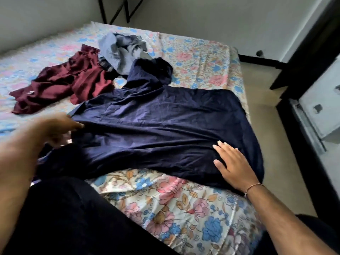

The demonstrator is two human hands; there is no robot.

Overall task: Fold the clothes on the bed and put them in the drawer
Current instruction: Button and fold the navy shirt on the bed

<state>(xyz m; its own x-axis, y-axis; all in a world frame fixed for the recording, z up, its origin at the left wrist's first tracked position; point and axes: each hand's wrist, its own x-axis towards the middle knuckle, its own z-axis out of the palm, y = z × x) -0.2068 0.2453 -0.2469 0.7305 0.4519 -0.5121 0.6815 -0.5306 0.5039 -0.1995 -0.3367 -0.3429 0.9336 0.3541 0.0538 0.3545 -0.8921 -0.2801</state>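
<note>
A navy blue shirt (161, 124) lies spread across the flowered bed (184, 205). My right hand (233, 162) rests flat on the shirt's lower right part, fingers straight. My left hand (58, 127) is blurred at the shirt's left edge near the collar, its fingers curled on the fabric. A crumpled maroon garment (66, 83) lies behind to the left. A grey checked garment (119, 50) sits bunched further back.
My dark-trousered leg (73, 218) lies on the bed in front. Beige floor (276, 144) runs along the bed's right side. A dark-framed cabinet with a light drawer front (320, 107) stands at the right. A black metal frame (117, 10) leans by the far wall.
</note>
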